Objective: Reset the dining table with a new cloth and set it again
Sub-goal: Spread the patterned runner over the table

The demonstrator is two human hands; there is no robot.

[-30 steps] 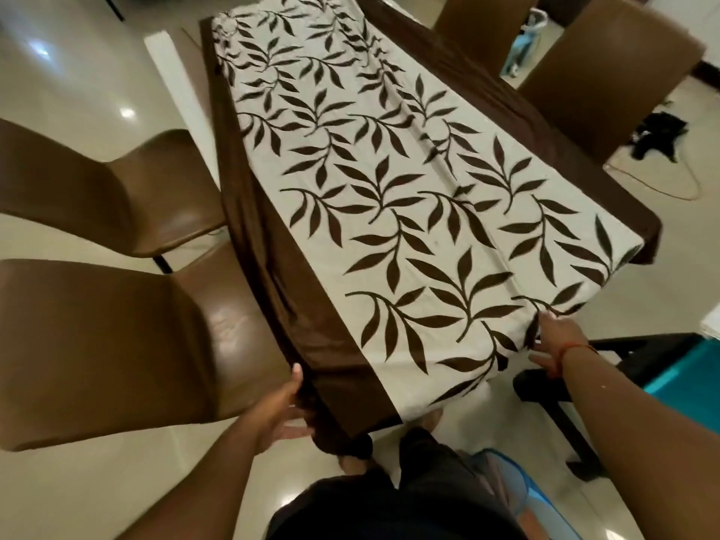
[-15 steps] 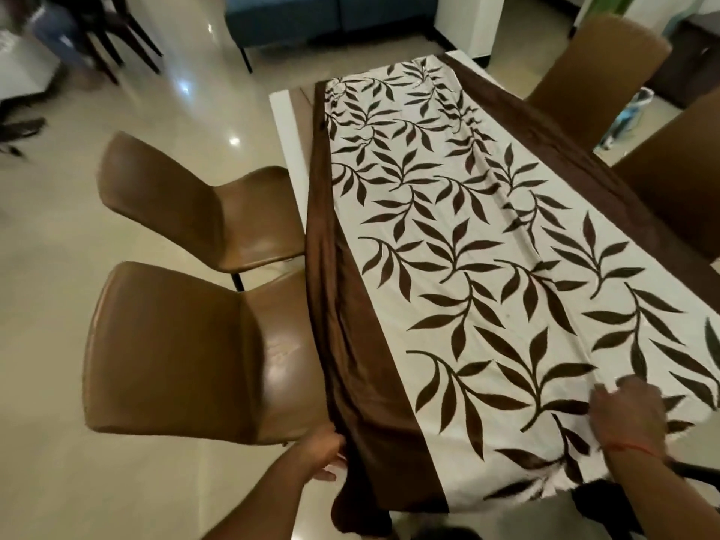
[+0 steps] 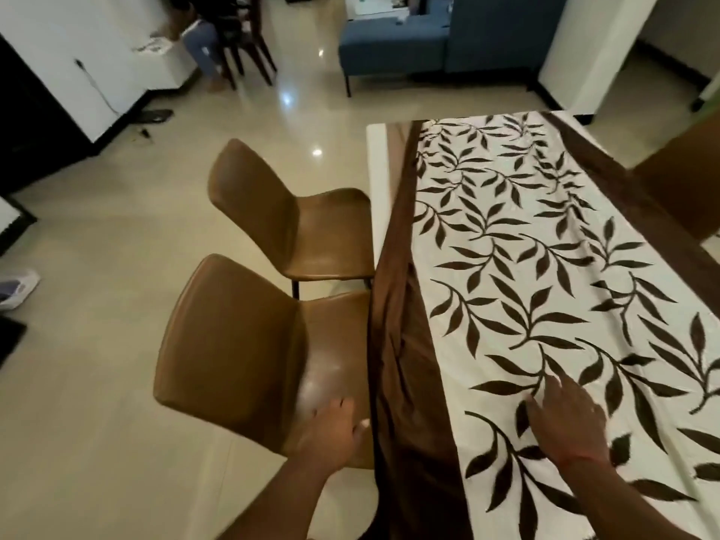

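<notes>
A cream cloth (image 3: 537, 243) printed with dark brown leaves and edged by a brown border (image 3: 405, 344) lies along the dining table (image 3: 376, 181), whose white left edge shows bare. My right hand (image 3: 565, 418) rests flat on the leaf print near the front, fingers spread. My left hand (image 3: 335, 434) hovers open beside the hanging brown border, over the nearest chair's seat, holding nothing. The border is bunched in folds along the left side.
Two tan leather chairs (image 3: 241, 344) (image 3: 288, 224) stand close against the table's left side. Another brown chair (image 3: 678, 189) is at the right. A blue sofa (image 3: 428, 44) and a white pillar (image 3: 584, 52) stand beyond the far end. A person sits far back left.
My left hand has let go of the brown border and now hangs open beside it. My right hand slid left over the cloth. The view has swung left and upward.
</notes>
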